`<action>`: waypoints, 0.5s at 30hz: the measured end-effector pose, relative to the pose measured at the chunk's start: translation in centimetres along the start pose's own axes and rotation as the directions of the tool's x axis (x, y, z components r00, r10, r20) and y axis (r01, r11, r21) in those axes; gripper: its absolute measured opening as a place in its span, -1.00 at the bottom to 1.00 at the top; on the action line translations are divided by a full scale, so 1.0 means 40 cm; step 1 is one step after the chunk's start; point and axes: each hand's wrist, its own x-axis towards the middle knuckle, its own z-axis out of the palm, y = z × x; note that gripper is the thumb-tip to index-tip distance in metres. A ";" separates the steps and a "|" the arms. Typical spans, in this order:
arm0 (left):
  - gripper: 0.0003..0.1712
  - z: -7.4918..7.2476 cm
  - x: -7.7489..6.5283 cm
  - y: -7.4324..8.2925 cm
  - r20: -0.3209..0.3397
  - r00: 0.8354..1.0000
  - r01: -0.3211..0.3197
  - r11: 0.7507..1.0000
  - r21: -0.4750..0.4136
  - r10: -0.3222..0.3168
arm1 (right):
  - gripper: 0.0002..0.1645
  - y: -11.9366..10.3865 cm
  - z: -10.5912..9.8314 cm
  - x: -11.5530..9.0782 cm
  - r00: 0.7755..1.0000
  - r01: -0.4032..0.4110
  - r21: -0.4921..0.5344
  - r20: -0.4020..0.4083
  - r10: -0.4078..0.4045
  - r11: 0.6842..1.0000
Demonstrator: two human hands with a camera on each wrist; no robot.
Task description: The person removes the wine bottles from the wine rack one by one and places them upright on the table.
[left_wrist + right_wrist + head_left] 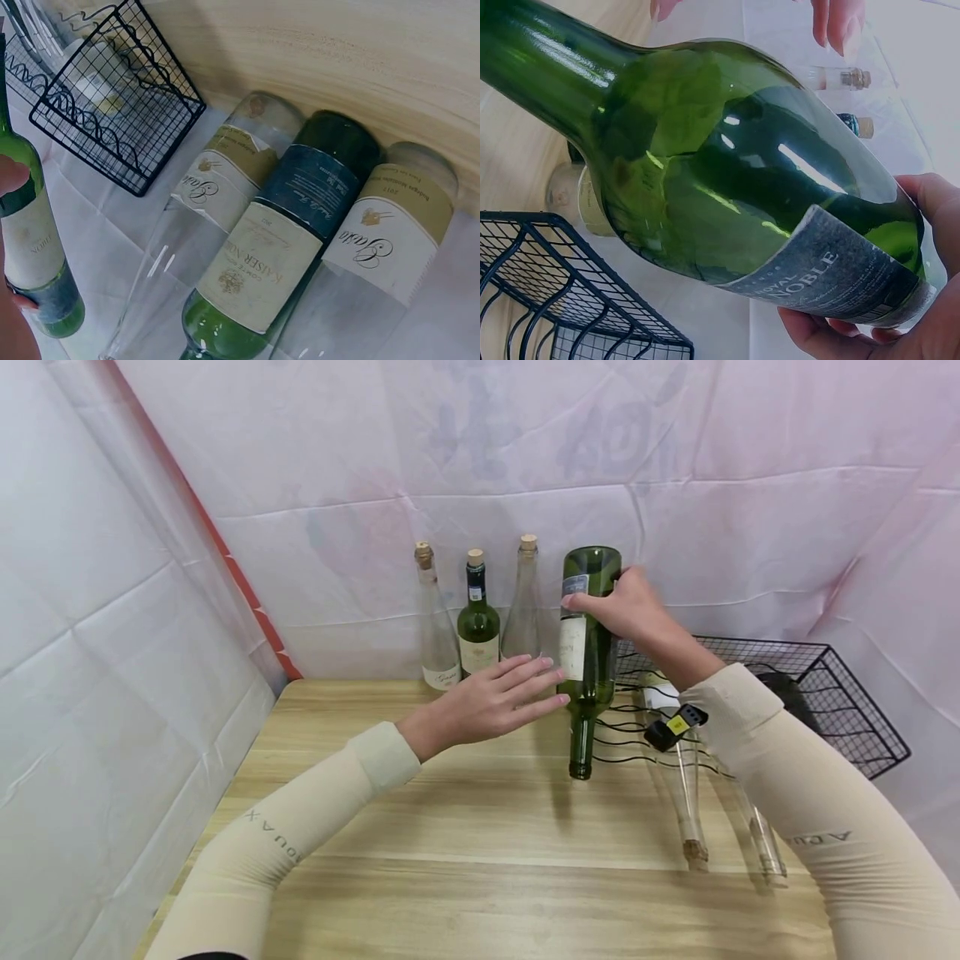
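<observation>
One inverted green bottle [596, 662]: right grip [628, 607] clamped toward its base, left grip [497, 697] straight-fingered. Likely slick, breakable; hold the body.

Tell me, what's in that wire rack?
A clear, corked bottle lies in the rack; a second neck and something dark show beside the right sleeve. The sleeve covers what lies between, so I can't count everything.

Passage: table [480, 902], front middle; obstacles: three upright bottles [478, 628], back; inverted green bottle [597, 660] beside them; wire rack [870, 700], right; two clear bottles [686, 789] jutting forward.
</observation>
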 end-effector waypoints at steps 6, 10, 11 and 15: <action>-0.52 0.010 0.009 0.016 -0.059 0.996 -0.063 0.998 -0.012 0.062 | 0.05 -0.004 0.008 -0.002 1.000 -0.022 -0.028 -0.019 0.021 0.999; -0.50 0.014 0.018 0.029 -0.103 0.989 -0.111 0.994 -0.019 0.108 | 0.34 -0.008 0.012 -0.004 0.998 -0.057 -0.072 -0.018 0.055 0.996; -0.50 0.015 0.019 0.033 -0.107 0.987 -0.124 0.992 -0.019 0.121 | 0.37 -0.008 0.014 -0.004 0.998 -0.061 -0.077 -0.017 0.060 0.995; -0.51 0.017 0.022 0.045 -0.079 0.982 -0.175 0.984 -0.008 0.174 | 0.39 -0.013 0.019 -0.002 0.997 -0.073 -0.072 -0.011 0.073 0.995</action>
